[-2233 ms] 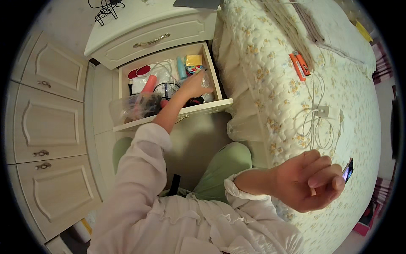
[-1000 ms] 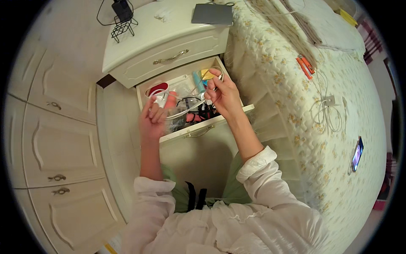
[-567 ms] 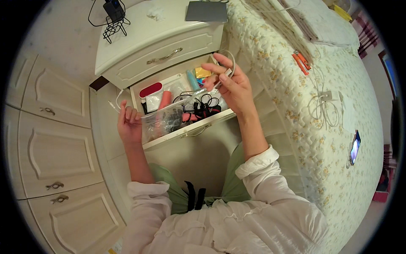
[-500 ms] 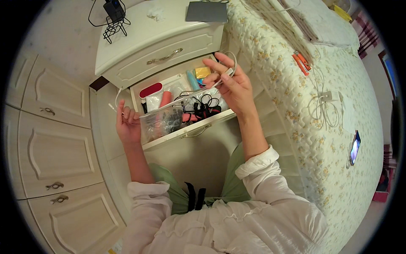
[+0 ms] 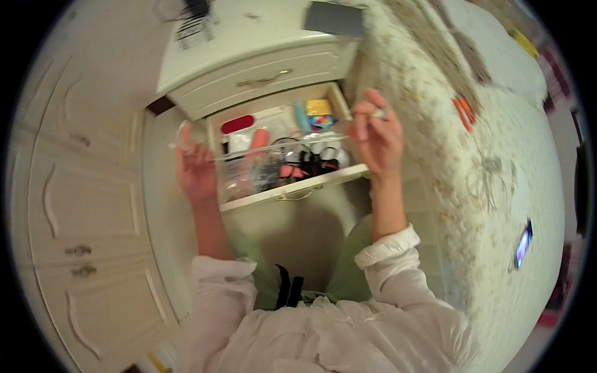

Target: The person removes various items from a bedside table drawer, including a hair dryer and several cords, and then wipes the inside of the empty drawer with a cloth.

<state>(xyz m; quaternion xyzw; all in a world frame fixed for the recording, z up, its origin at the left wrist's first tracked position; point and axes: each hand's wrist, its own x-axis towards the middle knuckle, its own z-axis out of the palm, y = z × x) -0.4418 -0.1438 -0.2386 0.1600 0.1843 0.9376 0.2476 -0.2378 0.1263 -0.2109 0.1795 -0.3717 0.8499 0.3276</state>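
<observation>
A thin white cable (image 5: 273, 147) runs nearly straight between my two hands, above the open drawer (image 5: 339, 178). My left hand (image 5: 199, 169) has its fingers curled around one end, and a loop of the cable stands up by the index fingertip. At the other end, my right hand (image 5: 380, 138) pinches the cable, with a pale piece of it showing between the fingers. Motion blurs both hands. Below lie a red-topped white case (image 5: 238, 124), an orange cylinder (image 5: 259, 139), a blue tube (image 5: 301, 117), a yellow packet (image 5: 318, 107), black cords (image 5: 318, 163) and clear plastic wrapping (image 5: 258, 177).
The white nightstand (image 5: 255, 37) carries a grey flat folder (image 5: 334, 18) and a black wire stand (image 5: 194, 26). To the right, the bed (image 5: 448, 205) holds orange sticks (image 5: 464, 114), a coiled white cable with a plug (image 5: 492, 165) and a phone (image 5: 523, 246). Cabinet doors (image 5: 93, 205) line the left.
My hands have spread a little farther apart, drawing the white cable straighter across the drawer. The whole view has shifted, so the furniture sits farther right, and the picture is blurrier.
</observation>
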